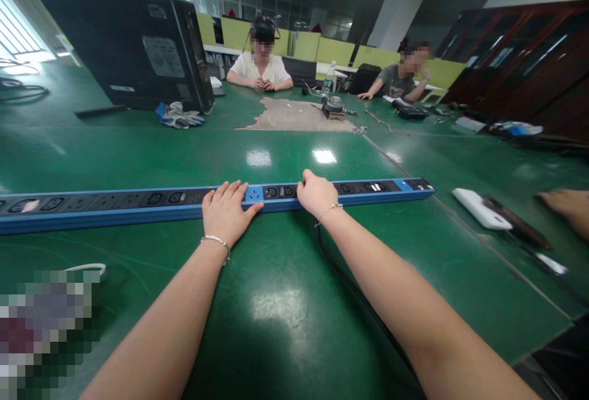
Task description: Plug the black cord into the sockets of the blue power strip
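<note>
Left hand (225, 208) rests spread across power strip (276, 203); right hand (318, 192) curls fistlike, contents hidden; black cord (348, 280) runs toward table's (151, 151) near edge; connection unconfirmed, exposed sockets (154, 198) unplugged.

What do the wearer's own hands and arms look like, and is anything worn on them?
The left hand and right hand are ungloved, and both forearms are bare, with no sleeves in view. Each wrist carries a thin, silver-coloured band: the left bracelet and the right bracelet. Their finer details are too small to tell.
</note>
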